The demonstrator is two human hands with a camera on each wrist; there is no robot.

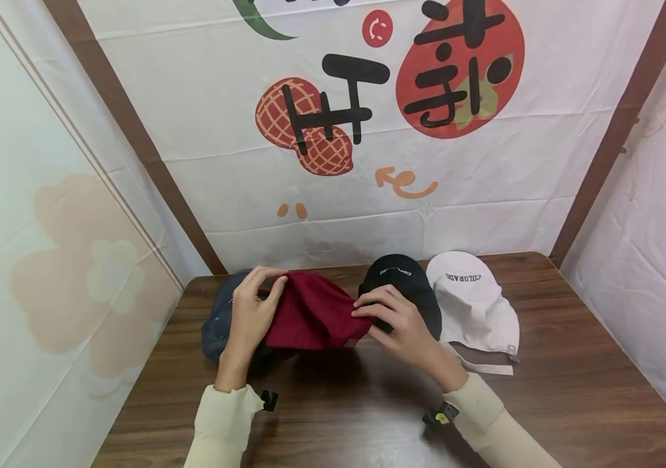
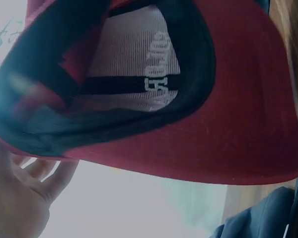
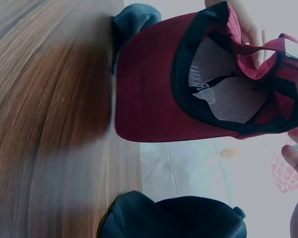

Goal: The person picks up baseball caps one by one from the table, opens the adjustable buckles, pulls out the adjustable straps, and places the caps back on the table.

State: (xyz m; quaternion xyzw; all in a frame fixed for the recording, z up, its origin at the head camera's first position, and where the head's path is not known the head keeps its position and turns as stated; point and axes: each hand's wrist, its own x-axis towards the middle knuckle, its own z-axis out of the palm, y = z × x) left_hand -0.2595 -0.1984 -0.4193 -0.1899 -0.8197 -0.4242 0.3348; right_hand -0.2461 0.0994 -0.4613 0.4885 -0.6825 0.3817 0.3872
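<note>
A dark red baseball cap (image 1: 312, 315) is held above the table between both hands. My left hand (image 1: 251, 312) pinches its left edge with thumb and fingers, and my right hand (image 1: 403, 328) pinches the edge on the right. In the right wrist view, the underside of the red cap (image 3: 149, 84) shows its brim, a dark sweatband and a pale lining. The strap at its back is visible near the hands. Lettering on the lining of the red cap (image 2: 258, 99) shows in the left wrist view. Behind the left hand lies a blue-grey cap (image 1: 216, 328), partly covered.
Beyond the right hand lie a black cap (image 1: 421, 296) and a white cap (image 1: 464, 292) with dark lettering, its strap (image 1: 485, 368) loose on the wood. The brown wooden table (image 1: 579, 390) ends against a printed white cloth wall (image 1: 473, 214).
</note>
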